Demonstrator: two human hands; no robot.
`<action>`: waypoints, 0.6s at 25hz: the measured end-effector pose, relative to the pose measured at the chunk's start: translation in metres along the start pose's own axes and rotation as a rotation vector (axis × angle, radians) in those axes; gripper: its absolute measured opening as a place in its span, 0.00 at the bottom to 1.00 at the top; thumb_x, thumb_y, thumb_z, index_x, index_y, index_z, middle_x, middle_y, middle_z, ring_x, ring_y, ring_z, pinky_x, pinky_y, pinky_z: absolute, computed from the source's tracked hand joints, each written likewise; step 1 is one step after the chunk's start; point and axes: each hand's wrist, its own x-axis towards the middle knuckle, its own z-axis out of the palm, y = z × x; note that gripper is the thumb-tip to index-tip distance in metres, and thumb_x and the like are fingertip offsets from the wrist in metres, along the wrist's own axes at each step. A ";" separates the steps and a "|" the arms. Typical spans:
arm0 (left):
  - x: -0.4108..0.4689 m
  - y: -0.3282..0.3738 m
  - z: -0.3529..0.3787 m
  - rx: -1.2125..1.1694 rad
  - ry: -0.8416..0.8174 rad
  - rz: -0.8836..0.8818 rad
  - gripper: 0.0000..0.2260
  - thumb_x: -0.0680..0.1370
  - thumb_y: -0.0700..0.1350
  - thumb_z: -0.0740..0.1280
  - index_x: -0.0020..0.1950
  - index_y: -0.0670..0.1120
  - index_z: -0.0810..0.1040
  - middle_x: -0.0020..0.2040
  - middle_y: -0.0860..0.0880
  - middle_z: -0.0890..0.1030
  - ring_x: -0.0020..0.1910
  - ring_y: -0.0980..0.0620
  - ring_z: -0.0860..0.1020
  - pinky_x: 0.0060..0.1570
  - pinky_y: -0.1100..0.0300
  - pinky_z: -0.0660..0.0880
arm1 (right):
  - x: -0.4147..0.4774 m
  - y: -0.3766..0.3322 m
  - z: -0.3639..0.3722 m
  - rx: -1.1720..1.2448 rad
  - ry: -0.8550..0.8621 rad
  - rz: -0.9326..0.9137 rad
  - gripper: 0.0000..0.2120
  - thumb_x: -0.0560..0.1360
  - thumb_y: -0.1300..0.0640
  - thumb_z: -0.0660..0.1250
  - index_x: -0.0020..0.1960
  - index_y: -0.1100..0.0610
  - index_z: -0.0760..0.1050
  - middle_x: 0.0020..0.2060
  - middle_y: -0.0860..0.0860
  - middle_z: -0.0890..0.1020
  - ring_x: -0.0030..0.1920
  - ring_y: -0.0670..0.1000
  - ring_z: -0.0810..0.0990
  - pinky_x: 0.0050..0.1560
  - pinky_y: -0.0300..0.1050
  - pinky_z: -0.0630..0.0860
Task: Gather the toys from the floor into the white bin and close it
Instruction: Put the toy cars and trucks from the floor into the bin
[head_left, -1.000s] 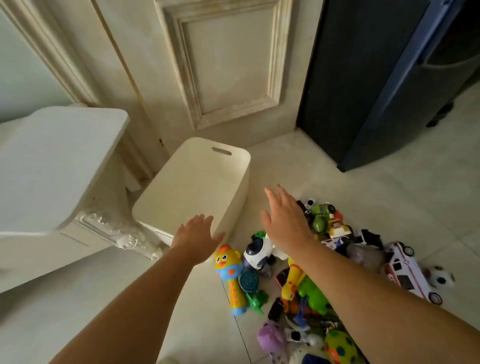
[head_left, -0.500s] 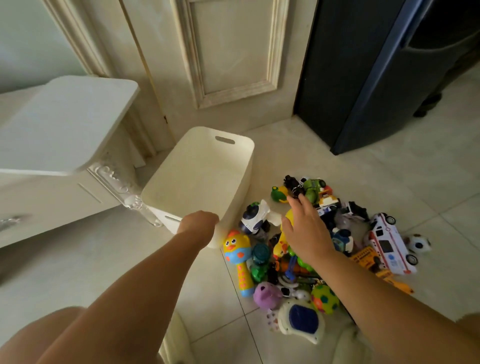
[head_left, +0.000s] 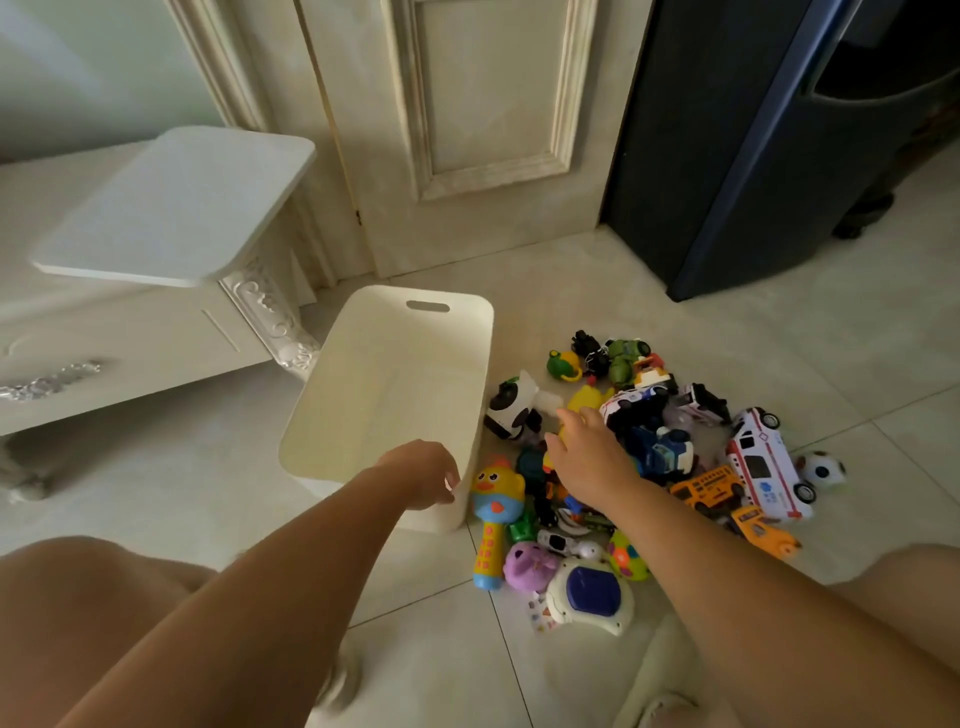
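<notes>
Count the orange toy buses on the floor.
2. One orange plastic toy bus lies beside the white toy ambulance; the second orange bus, just nearer the camera. Others may be buried.

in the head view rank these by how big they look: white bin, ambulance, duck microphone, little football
1. white bin, by far.
2. ambulance and duck microphone: similar length, too close to rank.
3. football, smallest.
</notes>
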 end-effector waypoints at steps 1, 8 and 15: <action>-0.002 0.000 0.000 -0.002 -0.045 0.013 0.14 0.75 0.49 0.70 0.61 0.52 0.81 0.59 0.51 0.79 0.59 0.49 0.76 0.51 0.60 0.71 | 0.001 0.004 0.002 -0.004 -0.012 0.023 0.23 0.82 0.49 0.54 0.75 0.56 0.61 0.72 0.57 0.62 0.69 0.61 0.67 0.66 0.53 0.67; -0.004 -0.001 -0.010 -0.140 -0.545 0.003 0.16 0.77 0.49 0.69 0.62 0.43 0.78 0.57 0.46 0.84 0.55 0.51 0.82 0.54 0.56 0.78 | 0.014 0.022 0.022 0.040 -0.061 0.125 0.23 0.82 0.48 0.53 0.75 0.55 0.61 0.73 0.58 0.61 0.67 0.62 0.70 0.66 0.55 0.69; 0.039 0.066 -0.057 -0.220 -0.064 0.174 0.16 0.80 0.49 0.60 0.51 0.39 0.81 0.46 0.46 0.85 0.44 0.49 0.83 0.49 0.58 0.77 | 0.027 0.065 0.016 0.223 0.073 0.256 0.23 0.82 0.52 0.55 0.75 0.55 0.61 0.69 0.60 0.66 0.62 0.62 0.74 0.62 0.55 0.73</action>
